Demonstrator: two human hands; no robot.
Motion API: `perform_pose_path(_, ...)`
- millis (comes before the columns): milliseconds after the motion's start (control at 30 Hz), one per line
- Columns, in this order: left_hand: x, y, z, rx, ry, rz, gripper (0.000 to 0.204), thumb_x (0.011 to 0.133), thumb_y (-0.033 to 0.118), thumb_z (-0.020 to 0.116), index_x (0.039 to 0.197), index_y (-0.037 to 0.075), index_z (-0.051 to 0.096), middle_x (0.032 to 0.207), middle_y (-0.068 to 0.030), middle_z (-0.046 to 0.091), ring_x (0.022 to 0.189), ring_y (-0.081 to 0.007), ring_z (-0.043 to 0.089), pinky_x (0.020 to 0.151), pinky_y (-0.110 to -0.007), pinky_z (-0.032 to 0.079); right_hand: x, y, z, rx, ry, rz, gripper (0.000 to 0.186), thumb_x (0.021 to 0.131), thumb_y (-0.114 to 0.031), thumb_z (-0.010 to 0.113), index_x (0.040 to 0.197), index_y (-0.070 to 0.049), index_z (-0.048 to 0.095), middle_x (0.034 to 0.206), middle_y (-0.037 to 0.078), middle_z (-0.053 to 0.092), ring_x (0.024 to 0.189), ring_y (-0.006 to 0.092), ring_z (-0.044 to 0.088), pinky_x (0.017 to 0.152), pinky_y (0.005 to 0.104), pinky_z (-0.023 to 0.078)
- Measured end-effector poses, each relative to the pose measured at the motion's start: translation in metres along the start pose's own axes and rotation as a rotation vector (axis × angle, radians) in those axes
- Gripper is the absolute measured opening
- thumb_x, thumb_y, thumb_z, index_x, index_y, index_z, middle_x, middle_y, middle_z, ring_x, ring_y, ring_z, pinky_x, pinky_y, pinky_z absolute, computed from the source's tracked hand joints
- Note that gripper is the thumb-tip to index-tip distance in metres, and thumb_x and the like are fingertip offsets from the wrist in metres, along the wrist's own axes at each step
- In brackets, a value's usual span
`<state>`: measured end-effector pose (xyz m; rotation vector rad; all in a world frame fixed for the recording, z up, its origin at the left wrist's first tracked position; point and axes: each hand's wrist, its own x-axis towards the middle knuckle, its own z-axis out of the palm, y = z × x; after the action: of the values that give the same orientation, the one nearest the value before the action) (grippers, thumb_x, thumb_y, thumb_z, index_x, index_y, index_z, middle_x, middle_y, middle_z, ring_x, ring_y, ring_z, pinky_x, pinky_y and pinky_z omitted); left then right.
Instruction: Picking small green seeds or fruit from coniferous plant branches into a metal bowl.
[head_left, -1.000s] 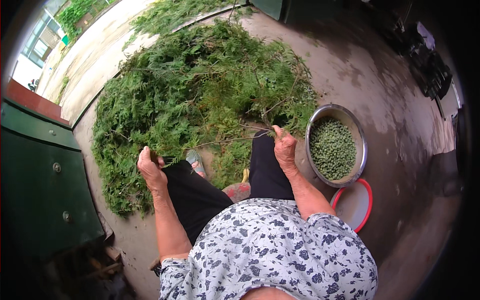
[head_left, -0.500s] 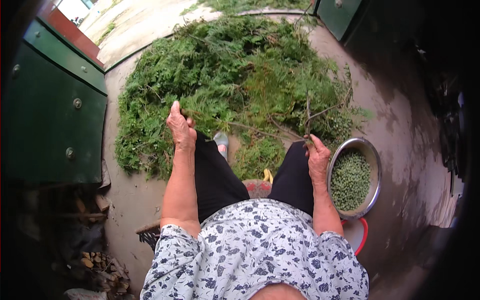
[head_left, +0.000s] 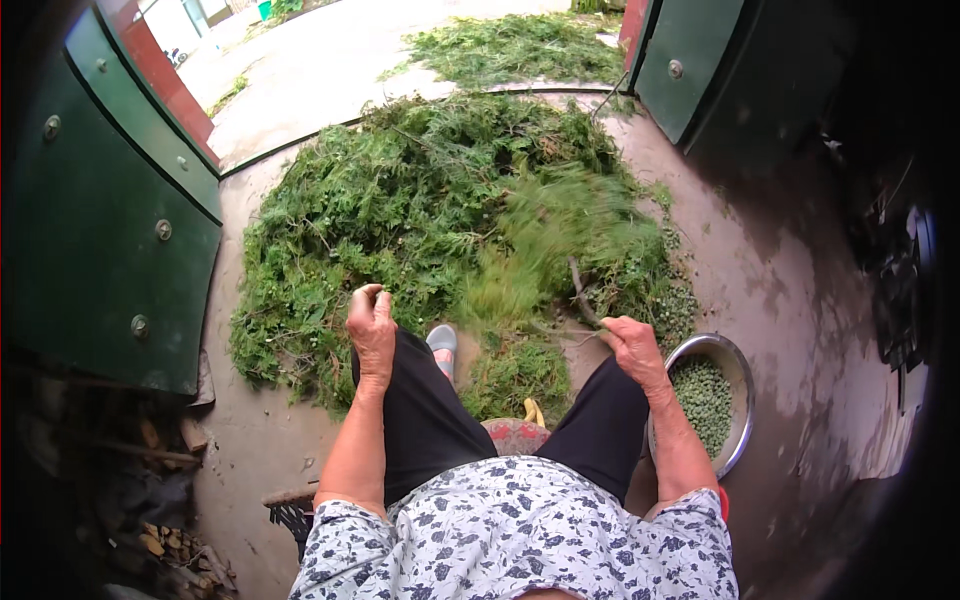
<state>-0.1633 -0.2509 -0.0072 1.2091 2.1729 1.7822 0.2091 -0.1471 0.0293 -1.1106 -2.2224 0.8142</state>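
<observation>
My right hand point(head_left: 632, 345) grips the woody stem of a cypress-like branch point(head_left: 586, 294), whose leafy end is blurred over the big pile of green branches point(head_left: 360, 200). My left hand point(head_left: 372, 330) is held above my left thigh at the pile's near edge, fingers curled in a pinch; what they hold, if anything, I cannot make out. Beside my right forearm on the floor, partly hidden, stands a steel bowl point(head_left: 738, 420) of small pale green berries point(head_left: 700, 400).
Green metal doors point(head_left: 110, 280) flank the doorway. More cuttings point(head_left: 510, 50) lie outside on pale ground. Split wood point(head_left: 160, 540) is at lower left, dark clutter point(head_left: 895, 300) at far right. A red-rimmed basin point(head_left: 723, 502) peeps from under the steel bowl, beside my sleeve.
The view has swung round and up, showing more doorway. The branch in my right hand has moved and its foliage now blurs. My left hand is lower against the pile than half a second ago.
</observation>
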Motion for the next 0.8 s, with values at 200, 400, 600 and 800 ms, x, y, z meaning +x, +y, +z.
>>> perform_pose_path(200,0.001,0.014,-0.001,-0.189,-0.057,-0.188,0.012,0.084,0.006,0.054,0.094,-0.001,0.055,0.073,-0.0025,0.055,0.046,-0.0058,0.045,0.042,-0.020,0.038,0.036,0.014,0.034,-0.467,-0.514,-0.142,0.016,0.065,-0.009,0.056,0.078,-0.008,0.064,0.077,0.012,0.062,0.075,0.0294,0.060,0.066,0.0377,0.049)
perform_pose_path(400,0.006,0.019,0.001,-0.346,-0.069,-0.293,0.010,0.085,0.005,0.054,0.093,0.000,0.055,0.073,-0.0020,0.054,0.047,-0.0047,0.044,0.043,-0.019,0.037,0.074,0.005,0.089,-0.590,-0.934,-0.184,0.013,0.068,-0.005,0.051,0.071,0.000,0.062,0.076,0.018,0.062,0.072,0.0308,0.063,0.060,0.0393,0.051)
perform_pose_path(600,0.013,0.025,0.013,-0.508,-0.040,-0.376,0.016,0.088,0.010,0.053,0.100,0.001,0.057,0.069,-0.0010,0.053,0.045,-0.0034,0.044,0.039,-0.017,0.033,0.263,-0.023,0.032,-0.479,0.166,-0.264,0.018,0.080,-0.011,0.042,0.079,0.000,0.056,0.077,0.016,0.061,0.071,0.0218,0.059,0.063,0.0350,0.046)
perform_pose_path(800,0.017,0.018,0.019,-0.465,-0.056,-0.363,0.016,0.088,0.013,0.054,0.097,0.002,0.060,0.068,-0.0008,0.054,0.046,-0.0034,0.044,0.040,-0.017,0.033,0.294,-0.112,0.003,0.466,0.536,-0.222,0.027,0.081,-0.008,0.060,0.105,0.002,0.057,0.098,0.015,0.062,0.087,0.0207,0.060,0.076,0.0263,0.052)
